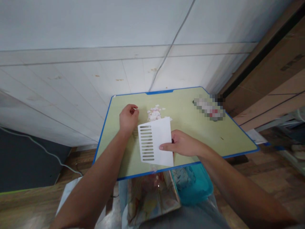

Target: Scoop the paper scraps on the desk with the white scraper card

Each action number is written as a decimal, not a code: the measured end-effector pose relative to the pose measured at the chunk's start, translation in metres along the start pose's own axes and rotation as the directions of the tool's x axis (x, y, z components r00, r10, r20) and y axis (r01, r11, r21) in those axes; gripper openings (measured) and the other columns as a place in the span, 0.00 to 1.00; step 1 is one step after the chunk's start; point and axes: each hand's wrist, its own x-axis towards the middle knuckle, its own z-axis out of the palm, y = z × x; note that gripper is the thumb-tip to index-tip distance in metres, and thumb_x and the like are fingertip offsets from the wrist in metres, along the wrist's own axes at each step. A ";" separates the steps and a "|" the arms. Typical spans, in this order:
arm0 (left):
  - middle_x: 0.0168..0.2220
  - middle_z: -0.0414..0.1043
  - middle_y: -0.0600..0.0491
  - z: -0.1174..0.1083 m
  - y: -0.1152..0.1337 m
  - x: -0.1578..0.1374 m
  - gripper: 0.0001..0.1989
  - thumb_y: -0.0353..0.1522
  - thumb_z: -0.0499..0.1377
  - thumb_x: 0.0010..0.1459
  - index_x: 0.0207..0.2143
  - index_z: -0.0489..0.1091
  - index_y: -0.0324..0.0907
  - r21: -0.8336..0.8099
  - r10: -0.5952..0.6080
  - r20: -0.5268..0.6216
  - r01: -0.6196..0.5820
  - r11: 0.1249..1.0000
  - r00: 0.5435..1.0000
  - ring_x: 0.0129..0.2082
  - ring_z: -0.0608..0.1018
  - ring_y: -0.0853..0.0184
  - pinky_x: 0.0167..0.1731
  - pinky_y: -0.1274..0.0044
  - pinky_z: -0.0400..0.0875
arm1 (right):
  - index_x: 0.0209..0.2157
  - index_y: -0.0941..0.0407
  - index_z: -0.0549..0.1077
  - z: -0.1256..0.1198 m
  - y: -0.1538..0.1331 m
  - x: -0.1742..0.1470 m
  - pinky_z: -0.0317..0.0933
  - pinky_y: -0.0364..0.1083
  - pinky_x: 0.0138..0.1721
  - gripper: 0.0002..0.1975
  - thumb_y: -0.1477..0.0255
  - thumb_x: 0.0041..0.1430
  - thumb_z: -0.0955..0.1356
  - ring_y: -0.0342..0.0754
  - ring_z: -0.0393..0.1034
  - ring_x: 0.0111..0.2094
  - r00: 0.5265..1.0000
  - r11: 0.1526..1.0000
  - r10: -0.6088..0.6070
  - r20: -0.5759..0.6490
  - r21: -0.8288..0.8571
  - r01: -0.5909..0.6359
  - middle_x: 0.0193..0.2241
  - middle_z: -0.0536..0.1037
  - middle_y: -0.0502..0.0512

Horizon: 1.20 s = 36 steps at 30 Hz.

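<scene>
At frame centre, I logged the right hand (183, 143) pinching the slotted white sheet (162, 140), long axis up-frame. White scraps (154, 114) lay just above, nearer the left hand (128, 119), loosely curled, grip indeterminable.

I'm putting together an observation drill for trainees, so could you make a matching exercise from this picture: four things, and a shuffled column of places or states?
Things:
1. Left hand
2. Slotted white sheet
3. Pale scraps
4. Teal tub

Places or states:
A. Below the near edge of the tabletop
B. Held by the right hand
C. Loosely curled
D. Heaped just beyond the sheet

Pairs: 1-C, 2-B, 3-D, 4-A
</scene>
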 end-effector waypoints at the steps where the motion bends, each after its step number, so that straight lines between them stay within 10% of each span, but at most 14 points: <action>1: 0.30 0.76 0.56 0.000 0.000 0.000 0.07 0.29 0.62 0.60 0.40 0.79 0.45 0.004 -0.003 0.001 0.003 1.000 1.000 0.33 0.78 0.62 0.39 0.72 0.72 | 0.50 0.56 0.88 0.000 0.000 0.000 0.80 0.56 0.51 0.21 0.56 0.64 0.78 0.58 0.86 0.47 1.000 1.000 -0.003 0.011 0.011 0.003 0.47 0.91 0.59; 17: 0.31 0.76 0.55 0.006 -0.008 0.000 0.08 0.30 0.62 0.63 0.42 0.79 0.46 0.007 0.089 0.011 -0.089 0.996 0.996 0.33 0.78 0.62 0.40 0.71 0.73 | 0.54 0.54 0.87 0.009 -0.022 -0.004 0.78 0.55 0.58 0.20 0.57 0.69 0.75 0.58 0.86 0.53 0.980 0.999 -0.040 0.196 0.036 0.033 0.53 0.90 0.57; 36: 0.35 0.78 0.52 0.008 -0.007 0.004 0.10 0.24 0.61 0.62 0.41 0.78 0.46 0.092 0.166 0.006 -0.166 0.982 0.986 0.38 0.78 0.59 0.44 0.69 0.70 | 0.46 0.53 0.90 0.057 -0.036 -0.069 0.79 0.56 0.55 0.19 0.54 0.72 0.73 0.63 0.86 0.47 0.979 0.925 -0.178 -0.097 -0.356 0.133 0.40 0.92 0.55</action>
